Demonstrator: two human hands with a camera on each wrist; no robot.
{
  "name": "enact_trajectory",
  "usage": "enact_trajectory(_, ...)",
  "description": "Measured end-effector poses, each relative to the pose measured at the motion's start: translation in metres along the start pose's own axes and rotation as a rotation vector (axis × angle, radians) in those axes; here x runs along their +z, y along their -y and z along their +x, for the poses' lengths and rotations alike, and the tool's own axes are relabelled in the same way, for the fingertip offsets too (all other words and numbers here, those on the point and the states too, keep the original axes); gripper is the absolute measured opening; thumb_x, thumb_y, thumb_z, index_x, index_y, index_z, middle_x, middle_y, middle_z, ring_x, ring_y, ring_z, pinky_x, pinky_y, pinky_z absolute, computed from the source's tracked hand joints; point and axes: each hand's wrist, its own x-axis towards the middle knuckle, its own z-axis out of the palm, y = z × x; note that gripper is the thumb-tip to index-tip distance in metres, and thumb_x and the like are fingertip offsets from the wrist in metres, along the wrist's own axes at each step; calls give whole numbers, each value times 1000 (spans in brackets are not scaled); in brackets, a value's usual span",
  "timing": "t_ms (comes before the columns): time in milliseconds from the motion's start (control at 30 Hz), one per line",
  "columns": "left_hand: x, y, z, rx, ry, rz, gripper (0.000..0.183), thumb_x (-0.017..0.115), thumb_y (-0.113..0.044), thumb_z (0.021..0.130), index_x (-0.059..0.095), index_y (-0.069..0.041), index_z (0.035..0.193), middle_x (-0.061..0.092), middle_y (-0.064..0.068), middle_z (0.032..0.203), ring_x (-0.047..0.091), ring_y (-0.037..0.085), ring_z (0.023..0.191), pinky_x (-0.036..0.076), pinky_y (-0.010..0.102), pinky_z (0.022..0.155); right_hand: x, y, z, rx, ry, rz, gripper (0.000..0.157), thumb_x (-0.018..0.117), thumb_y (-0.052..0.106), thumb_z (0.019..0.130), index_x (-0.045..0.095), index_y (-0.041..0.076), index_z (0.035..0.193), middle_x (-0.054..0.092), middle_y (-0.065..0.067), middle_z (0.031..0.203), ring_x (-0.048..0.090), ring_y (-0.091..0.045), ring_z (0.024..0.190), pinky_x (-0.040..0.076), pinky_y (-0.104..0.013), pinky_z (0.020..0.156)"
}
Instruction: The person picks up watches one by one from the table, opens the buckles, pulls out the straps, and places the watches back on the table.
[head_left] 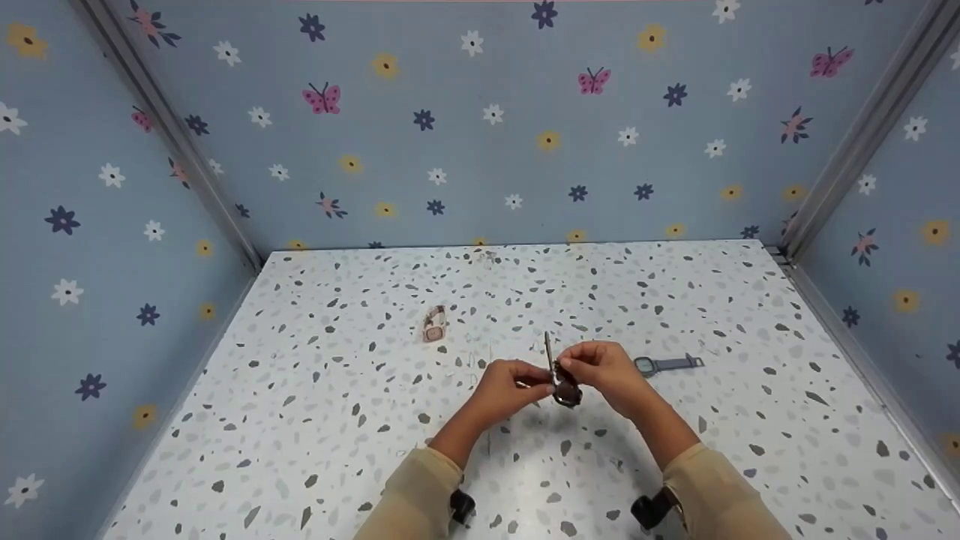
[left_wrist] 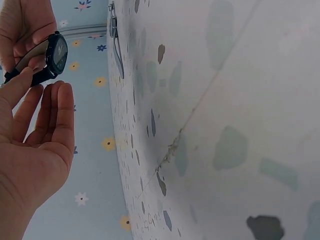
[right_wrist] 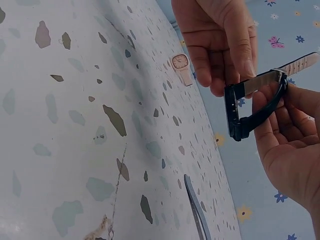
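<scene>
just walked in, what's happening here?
A person holds a dark wristwatch above the speckled table. The right hand grips its strap near the buckle end. The left hand is up against the watch; whether it grips it is unclear. Two more watches lie on the table: a grey one beside the right hand and a small pale one farther back.

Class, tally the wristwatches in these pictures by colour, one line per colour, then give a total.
Dark watch, held between the left hand and right hand: 1
Grey watch on the table: 1
Pinkish watch on the table: 1
Total: 3
</scene>
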Motion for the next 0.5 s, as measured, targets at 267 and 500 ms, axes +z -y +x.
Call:
enact_trajectory(267,-1,1,1,-7,6,-38,19,75,-14,87,76,-4,103,73,4,96,69,15,86,58,27,71,0,0,0,12,6,-12,14,65,7,94,67,-7,96,68,-5,84,65,-15,79,56,-29,75)
enact_trajectory(500,-4,2,0,-19,-16,-57,19,75,-13,88,75,0,102,73,6,91,67,11,78,57,27,69,-1,0,-1,1,13,-21,21,66,10,94,65,-10,102,68,-8,93,66,-17,86,57,-36,81)
